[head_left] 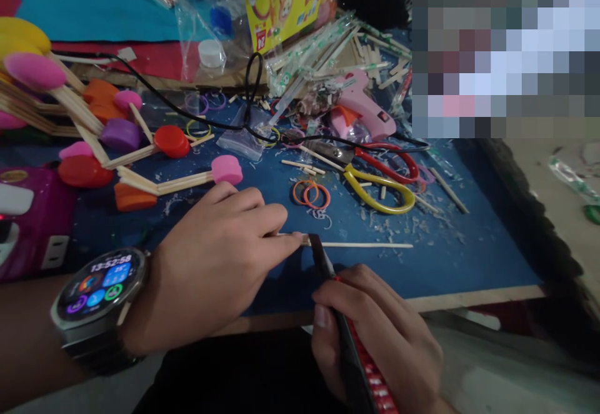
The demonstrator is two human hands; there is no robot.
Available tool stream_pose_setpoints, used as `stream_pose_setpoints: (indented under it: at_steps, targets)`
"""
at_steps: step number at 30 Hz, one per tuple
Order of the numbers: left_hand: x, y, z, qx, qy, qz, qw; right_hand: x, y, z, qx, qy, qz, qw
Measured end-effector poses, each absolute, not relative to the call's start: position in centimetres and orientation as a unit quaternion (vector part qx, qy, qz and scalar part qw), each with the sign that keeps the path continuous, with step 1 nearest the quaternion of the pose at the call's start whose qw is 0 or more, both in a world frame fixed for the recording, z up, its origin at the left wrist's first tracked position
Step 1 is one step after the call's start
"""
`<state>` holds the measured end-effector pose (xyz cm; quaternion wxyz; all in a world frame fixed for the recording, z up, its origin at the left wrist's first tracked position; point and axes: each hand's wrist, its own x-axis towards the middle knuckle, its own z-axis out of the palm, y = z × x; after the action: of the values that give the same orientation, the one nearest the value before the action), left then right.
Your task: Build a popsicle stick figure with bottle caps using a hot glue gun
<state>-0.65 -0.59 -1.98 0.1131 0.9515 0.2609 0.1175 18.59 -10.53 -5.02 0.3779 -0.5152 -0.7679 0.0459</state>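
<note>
My left hand [220, 251], with a smartwatch on its wrist, is closed and pins down a thin wooden stick [370, 245] on the blue tabletop [478, 239]. The stick extends to the right past my fingertips. Wrapped in my right hand [389, 333] is a utility knife [354, 351] with a black and red handle. Its dark blade [319, 254] meets the stick just right of my left fingertip. Above lie orange rubber bands [316, 196] and scissors [379, 192] with yellow and red handles. Part of the stick is hidden under my left hand.
Stick pieces joined to coloured clay lumps [173, 141] fill the left, near a purple power strip [35, 220]. A black cable [187, 120] crosses behind. A pink glue gun [363, 104], a bundle of wrapped sticks [319, 51] and plastic bags stand at the back.
</note>
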Motion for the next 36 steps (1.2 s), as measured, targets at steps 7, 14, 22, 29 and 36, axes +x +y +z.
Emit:
stream_pose_setpoints:
  at_steps: [7, 14, 22, 29, 36]
  targets:
    - [-0.51, -0.72, -1.81, 0.950, 0.269, 0.100, 0.119, 18.31, -10.73, -5.56, -0.509, -0.770, 0.045, 0.381]
    - [-0.52, -0.59, -2.26, 0.955, 0.256, 0.115, 0.092, 18.43, -10.63, -5.04, -0.506, -0.784, 0.056, 0.356]
    - [-0.45, -0.69, -1.91, 0.952, 0.269, 0.097, 0.113, 18.86, -10.91, -4.97, -0.489, -0.802, 0.044, 0.340]
    - [-0.49, -0.69, -2.00, 0.952, 0.266, 0.102, 0.112, 18.85, -11.01, -5.09, -0.476, -0.807, 0.050, 0.346]
    - [-0.64, -0.70, -2.21, 0.954, 0.261, 0.102, 0.105, 18.63, -10.86, -5.16, -0.483, -0.808, 0.046, 0.335]
